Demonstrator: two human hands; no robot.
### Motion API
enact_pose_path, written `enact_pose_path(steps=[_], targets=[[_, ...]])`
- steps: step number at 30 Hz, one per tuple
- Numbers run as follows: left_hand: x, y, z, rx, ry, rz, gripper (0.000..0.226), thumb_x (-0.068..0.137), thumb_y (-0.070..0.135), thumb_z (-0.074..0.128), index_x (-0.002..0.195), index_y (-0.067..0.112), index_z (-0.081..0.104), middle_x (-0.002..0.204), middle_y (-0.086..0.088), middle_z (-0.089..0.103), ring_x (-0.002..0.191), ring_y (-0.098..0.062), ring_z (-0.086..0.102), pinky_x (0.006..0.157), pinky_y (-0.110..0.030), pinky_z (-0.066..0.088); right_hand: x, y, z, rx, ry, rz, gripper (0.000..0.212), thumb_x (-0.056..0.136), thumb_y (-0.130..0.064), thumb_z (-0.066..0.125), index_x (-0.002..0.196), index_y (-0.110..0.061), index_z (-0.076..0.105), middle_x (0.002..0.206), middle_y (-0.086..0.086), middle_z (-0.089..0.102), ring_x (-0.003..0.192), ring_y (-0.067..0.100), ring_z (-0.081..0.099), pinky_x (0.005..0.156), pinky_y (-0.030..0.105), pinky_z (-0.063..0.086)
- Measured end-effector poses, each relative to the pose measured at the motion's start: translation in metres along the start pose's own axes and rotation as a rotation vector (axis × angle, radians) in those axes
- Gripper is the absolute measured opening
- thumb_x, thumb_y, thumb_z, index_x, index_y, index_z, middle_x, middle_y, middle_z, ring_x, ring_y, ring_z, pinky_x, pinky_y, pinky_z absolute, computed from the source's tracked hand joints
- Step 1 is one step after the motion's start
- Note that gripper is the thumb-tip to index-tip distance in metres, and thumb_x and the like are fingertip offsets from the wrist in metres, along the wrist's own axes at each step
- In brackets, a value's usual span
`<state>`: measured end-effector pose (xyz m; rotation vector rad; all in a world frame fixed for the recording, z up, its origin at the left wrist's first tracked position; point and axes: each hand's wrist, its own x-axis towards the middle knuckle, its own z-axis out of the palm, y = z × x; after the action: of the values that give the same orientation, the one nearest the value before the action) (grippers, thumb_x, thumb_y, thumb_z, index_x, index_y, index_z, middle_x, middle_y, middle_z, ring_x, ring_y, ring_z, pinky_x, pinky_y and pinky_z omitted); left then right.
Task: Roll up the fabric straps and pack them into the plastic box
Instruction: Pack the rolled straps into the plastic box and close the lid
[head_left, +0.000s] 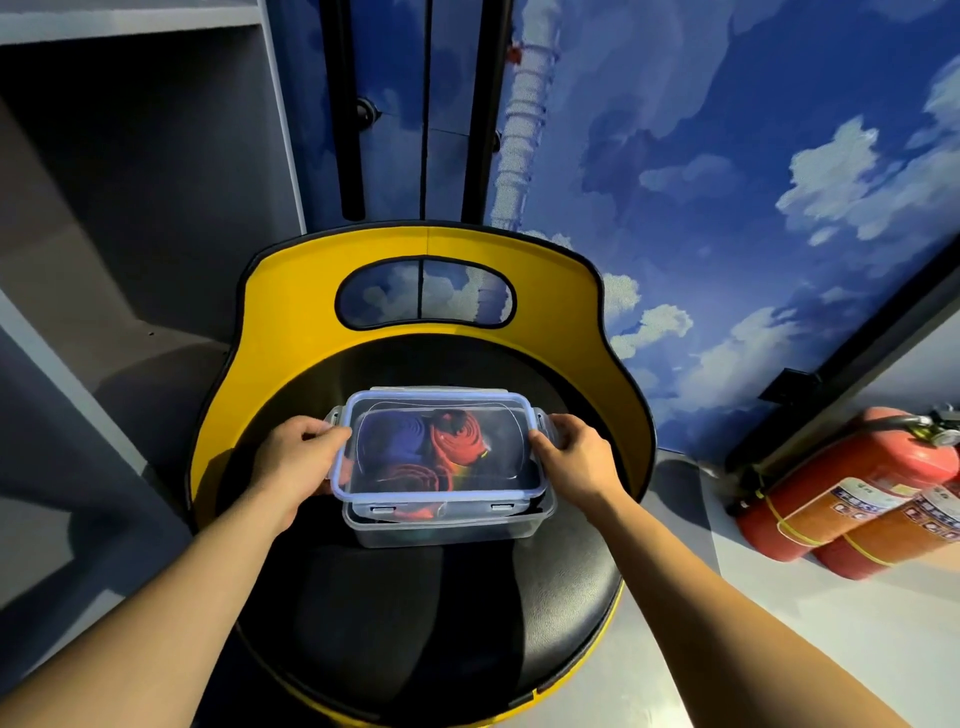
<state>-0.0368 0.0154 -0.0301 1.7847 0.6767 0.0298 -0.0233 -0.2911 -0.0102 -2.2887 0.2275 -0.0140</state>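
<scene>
We've got the left hand (296, 457) pinching the lid (439, 447) at its left short edge, and the right hand (574, 457) pinching the right short edge. The lid's long axis runs left-right between the hands, which look equally near. It sits just above the plastic box (452, 525), skewed slightly up and left of the rim, not seated as far as we can judge. Rolled fabric straps (415, 447), blue and red-orange, lie inside under the lid. The box rests on the black seat of a yellow-backed chair (291, 312). Two fire extinguishers (852, 499) lie well apart to the right. Nothing blocks the drop; the latches look unclipped.
</scene>
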Motion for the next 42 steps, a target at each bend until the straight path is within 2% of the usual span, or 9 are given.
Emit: enact_pose_path(steps=[4,7,10,16,23,27,31,35,42], targets=[[-0.005,0.0,-0.003,0.084,-0.011,-0.001,0.022,0.088,0.038,0.072,0.088,0.016,0.067,0.072,-0.011,0.074,0.067,-0.031,0.071,0.054,-0.036,0.055,0.0,0.004,-0.003,-0.015,-0.009,0.009,0.049,0.093,-0.04,0.067,0.135,-0.016,0.059,0.131,0.005,0.066,0.118,0.023,0.062,0.097,0.031,0.047],[-0.01,0.001,-0.003,0.059,-0.053,-0.033,0.023,0.09,0.033,0.072,0.091,0.011,0.066,0.08,-0.012,0.073,0.072,-0.028,0.07,0.059,-0.037,0.058,0.0,0.009,-0.004,-0.031,-0.035,0.013,0.05,0.094,-0.042,0.065,0.137,-0.018,0.057,0.133,0.004,0.064,0.118,0.023,0.062,0.099,0.035,0.049],[-0.013,0.002,-0.003,-0.061,-0.121,-0.089,0.02,0.093,0.023,0.07,0.108,0.011,0.064,0.094,-0.012,0.073,0.078,-0.026,0.07,0.063,-0.039,0.058,0.0,0.011,-0.005,-0.017,-0.062,0.038,0.052,0.093,-0.042,0.066,0.139,-0.021,0.056,0.136,0.004,0.062,0.12,0.023,0.061,0.101,0.036,0.049],[-0.018,0.006,-0.001,-0.065,-0.17,0.003,0.045,0.1,0.013,0.058,0.137,0.039,0.052,0.105,0.0,0.068,0.086,-0.024,0.071,0.058,-0.034,0.055,0.0,0.012,-0.005,0.027,-0.114,-0.009,0.05,0.096,-0.034,0.064,0.145,-0.033,0.051,0.143,-0.002,0.057,0.125,0.02,0.057,0.107,0.038,0.047],[-0.01,-0.004,0.005,-0.029,-0.163,0.061,0.04,0.102,0.019,0.053,0.133,0.045,0.057,0.118,0.0,0.067,0.098,-0.021,0.07,0.079,-0.045,0.062,0.005,0.018,-0.002,-0.056,-0.143,-0.034,0.043,0.099,-0.037,0.059,0.141,-0.035,0.056,0.132,0.003,0.065,0.117,0.018,0.062,0.089,0.02,0.044],[-0.007,-0.006,0.01,-0.031,-0.146,0.06,0.038,0.103,0.018,0.051,0.133,0.04,0.058,0.123,0.0,0.066,0.102,-0.02,0.067,0.085,-0.042,0.058,0.006,0.02,0.004,-0.23,-0.083,-0.105,0.044,0.1,-0.037,0.056,0.143,-0.037,0.052,0.141,0.01,0.048,0.124,0.026,0.053,0.1,0.032,0.043],[-0.01,-0.005,0.018,0.258,-0.038,0.254,0.042,0.103,0.011,0.046,0.141,0.027,0.052,0.153,0.001,0.043,0.133,-0.02,0.047,0.107,-0.036,0.041,0.009,0.023,0.016,-0.442,-0.055,-0.378,0.052,0.093,-0.02,0.041,0.142,-0.028,0.057,0.162,0.008,0.032,0.145,0.037,0.033,0.119,0.046,0.032],[-0.012,-0.009,0.022,0.598,-0.096,0.552,0.059,0.099,-0.005,0.037,0.152,0.021,0.04,0.164,0.012,0.022,0.153,-0.018,0.016,0.122,-0.029,0.013,0.012,0.023,0.019,-0.446,-0.093,-0.49,0.06,0.082,-0.009,0.037,0.137,-0.006,0.06,0.149,0.013,0.051,0.14,0.04,0.043,0.122,0.035,0.016],[-0.019,0.001,0.026,0.772,-0.065,0.59,0.05,0.103,0.032,0.044,0.15,0.013,0.044,0.161,0.001,0.033,0.152,-0.016,0.018,0.122,-0.031,0.014,0.008,0.013,0.029,-0.398,-0.011,-0.5,0.035,0.099,-0.031,0.049,0.117,-0.005,0.064,0.12,0.011,0.063,0.112,0.031,0.057,0.106,0.039,0.042]])
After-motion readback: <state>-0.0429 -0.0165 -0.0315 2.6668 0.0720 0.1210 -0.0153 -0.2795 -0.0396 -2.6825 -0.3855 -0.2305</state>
